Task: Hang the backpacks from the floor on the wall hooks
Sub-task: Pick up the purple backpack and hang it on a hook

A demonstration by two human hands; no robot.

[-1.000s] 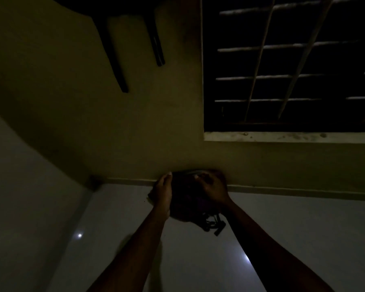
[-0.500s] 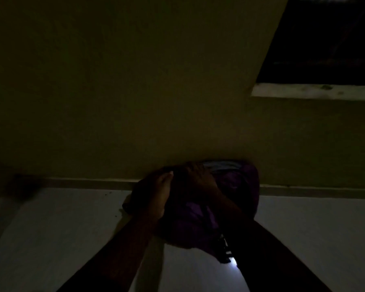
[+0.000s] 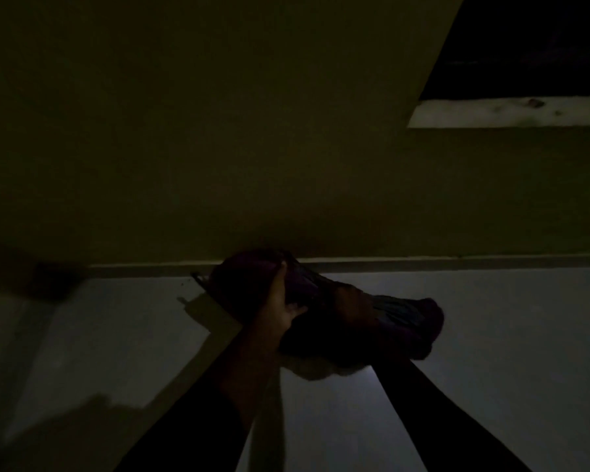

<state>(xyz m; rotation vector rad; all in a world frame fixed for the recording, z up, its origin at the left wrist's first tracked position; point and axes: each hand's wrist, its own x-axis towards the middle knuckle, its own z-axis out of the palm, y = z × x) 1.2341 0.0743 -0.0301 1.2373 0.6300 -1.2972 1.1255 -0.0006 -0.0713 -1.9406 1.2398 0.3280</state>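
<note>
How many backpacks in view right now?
1. A dark purple backpack sits low by the base of the wall, gripped by the left hand and right hand. The frame is very dark; others may be hidden.

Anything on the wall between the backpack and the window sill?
In the head view, nothing shows there: only bare, dim wall between the backpack, held by the left hand and right hand, and the window sill.
</note>
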